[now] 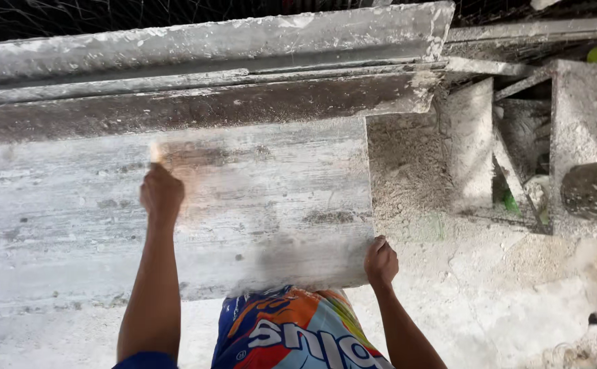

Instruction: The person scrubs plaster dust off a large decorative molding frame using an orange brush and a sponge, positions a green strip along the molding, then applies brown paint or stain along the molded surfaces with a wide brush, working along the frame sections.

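Note:
A long whitish slab (73, 225), dusty and streaked, lies flat across the view in front of me. My left hand (161, 193) is closed around a small pale object (155, 153) and rests on the slab's top; a blurred brown smear trails to its right. My right hand (380, 261) grips the slab's near right corner, fingers curled over the edge. A cloud of grey dust (298, 263) hangs over the near edge between my arms. Below it shows a bright printed cloth (298, 335) in blue, orange and red.
Dusty metal rails (202, 48) run along the slab's far side. To the right stand dust-caked upright blocks (472, 140) and a dark cylinder (595, 191). Pale powder covers the ground (503, 301) at lower right.

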Motion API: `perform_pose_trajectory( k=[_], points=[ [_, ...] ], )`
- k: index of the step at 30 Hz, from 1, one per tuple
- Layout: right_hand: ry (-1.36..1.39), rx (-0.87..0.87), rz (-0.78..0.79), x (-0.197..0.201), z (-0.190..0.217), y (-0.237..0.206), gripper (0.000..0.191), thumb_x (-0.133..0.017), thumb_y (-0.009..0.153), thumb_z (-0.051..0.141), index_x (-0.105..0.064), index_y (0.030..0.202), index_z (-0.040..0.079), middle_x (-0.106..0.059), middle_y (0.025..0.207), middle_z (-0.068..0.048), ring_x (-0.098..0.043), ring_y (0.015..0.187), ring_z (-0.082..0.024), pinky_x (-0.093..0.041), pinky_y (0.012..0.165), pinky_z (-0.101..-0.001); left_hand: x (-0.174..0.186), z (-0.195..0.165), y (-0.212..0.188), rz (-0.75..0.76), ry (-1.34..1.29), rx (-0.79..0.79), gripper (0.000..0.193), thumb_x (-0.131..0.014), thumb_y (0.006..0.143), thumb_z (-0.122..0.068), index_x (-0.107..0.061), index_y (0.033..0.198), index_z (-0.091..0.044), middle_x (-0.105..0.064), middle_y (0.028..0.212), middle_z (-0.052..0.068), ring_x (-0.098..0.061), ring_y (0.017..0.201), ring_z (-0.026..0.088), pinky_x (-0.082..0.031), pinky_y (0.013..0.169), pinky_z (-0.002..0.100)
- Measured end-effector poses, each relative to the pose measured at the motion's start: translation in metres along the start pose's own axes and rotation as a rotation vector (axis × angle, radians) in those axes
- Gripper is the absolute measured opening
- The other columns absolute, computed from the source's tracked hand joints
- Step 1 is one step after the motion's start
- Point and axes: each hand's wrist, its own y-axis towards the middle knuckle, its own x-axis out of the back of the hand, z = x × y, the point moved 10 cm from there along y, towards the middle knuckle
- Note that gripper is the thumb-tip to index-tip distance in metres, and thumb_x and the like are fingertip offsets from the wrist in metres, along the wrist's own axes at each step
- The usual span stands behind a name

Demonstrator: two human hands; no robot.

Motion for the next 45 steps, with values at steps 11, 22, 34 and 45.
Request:
perform_pose_trajectory(
  k=[11, 22, 34, 45],
  points=[
    [0.027, -0.050, 0.071, 0.006, 0.012, -0.004, 0.063, -0.025, 0.103, 0.046, -0.071, 0.119, 0.006, -0.070, 0.113, -0.028, -0.063, 0.109, -0.052, -0.047, 0.096, -0.0603, -0.130, -0.402, -0.174, 0.089, -0.244, -0.715, 0.031, -0.050, 0.104, -0.014, -0.059, 0.115, 0.014, -0.072, 0.087, 0.024, -0.072, 0.066, 0.030, -0.054, 0.051, 0.042],
    [0.015, -0.033, 0.132, 0.001, 0.015, -0.005, 0.065, -0.022, 0.105, 0.044, -0.071, 0.113, 0.003, -0.071, 0.110, -0.029, -0.064, 0.107, -0.052, -0.048, 0.096, -0.0608, -0.025, -0.332, -0.128, -0.545, 0.205, -1.292, 0.052, -0.060, 0.095, -0.009, -0.049, 0.146, 0.000, -0.051, 0.147, 0.022, -0.051, 0.134, 0.043, -0.043, 0.110, 0.058],
    [0.003, -0.053, 0.054, 0.011, 0.020, -0.009, 0.060, -0.027, 0.105, 0.046, -0.072, 0.118, 0.007, -0.071, 0.116, -0.026, -0.063, 0.111, -0.050, -0.047, 0.098, -0.0585, -0.098, -0.298, -0.123, 0.073, 0.112, -1.046, 0.033, -0.049, 0.107, -0.009, -0.055, 0.139, -0.003, -0.058, 0.145, 0.017, -0.061, 0.130, 0.038, -0.049, 0.110, 0.057],
    [0.212, 0.110, 0.027, 0.018, 0.052, -0.010, 0.061, -0.031, 0.108, 0.050, -0.066, 0.123, 0.004, -0.066, 0.126, -0.022, -0.062, 0.112, -0.041, -0.047, 0.097, -0.0543, -0.153, -0.349, -0.284, 0.242, -0.190, -1.001, 0.020, -0.066, 0.087, -0.010, -0.070, 0.105, -0.002, -0.076, 0.097, 0.017, -0.072, 0.084, 0.029, -0.059, 0.071, 0.047]
  ],
)
